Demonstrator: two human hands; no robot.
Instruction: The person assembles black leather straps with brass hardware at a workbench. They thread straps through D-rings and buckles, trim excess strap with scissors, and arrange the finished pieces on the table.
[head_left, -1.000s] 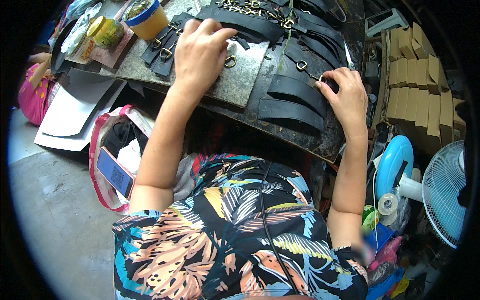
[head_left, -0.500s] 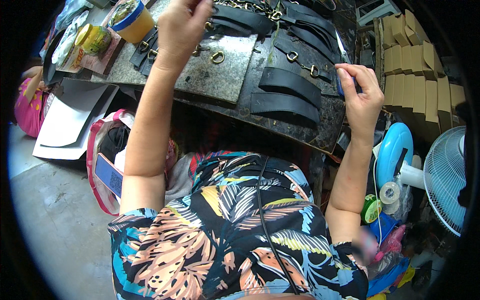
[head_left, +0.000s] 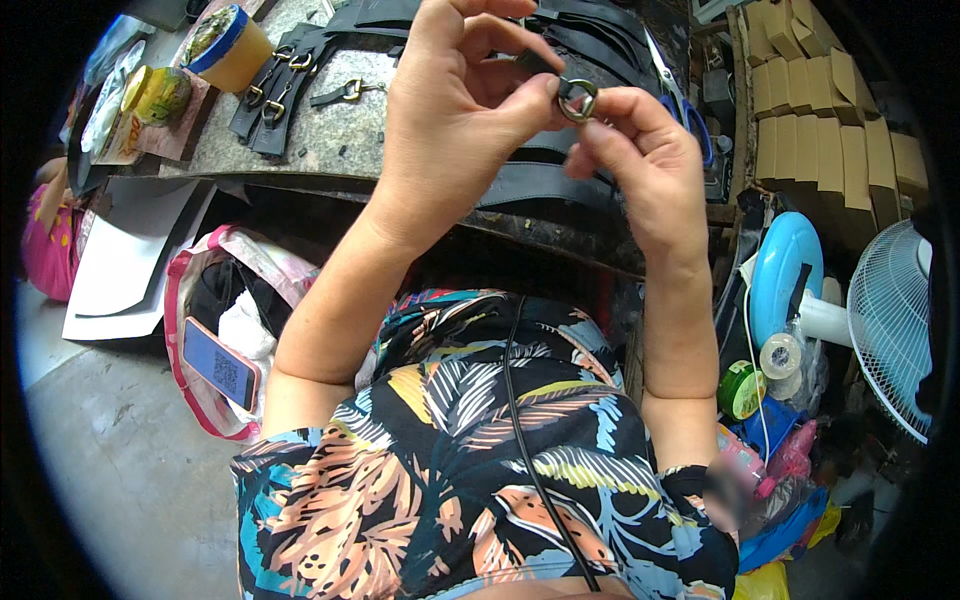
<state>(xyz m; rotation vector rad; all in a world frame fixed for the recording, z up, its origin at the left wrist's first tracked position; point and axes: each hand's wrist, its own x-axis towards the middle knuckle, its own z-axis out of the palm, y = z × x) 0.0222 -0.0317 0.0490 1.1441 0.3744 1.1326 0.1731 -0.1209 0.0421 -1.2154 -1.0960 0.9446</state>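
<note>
Speckled grey, a stone slab point(head_left: 350, 125) lies on a dark workbench point(head_left: 595, 235). Right of the slab, lifted clear of the bench, is a metal ring point(head_left: 577, 117) with a short black strap point(head_left: 537, 64). Thumb and fingers of the left hand point(head_left: 460, 110) pinch the strap beside the ring; the right hand point(head_left: 645, 150) nips the ring's far side. On the slab lie black straps with brass-coloured hooks point(head_left: 270, 105). Right of it are long black bands point(head_left: 545, 185), blue-handled scissors point(head_left: 677, 97) and, farther off, cardboard boxes point(head_left: 830, 140).

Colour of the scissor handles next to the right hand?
Scissor handles: dark blue, seen in the head view.
</note>
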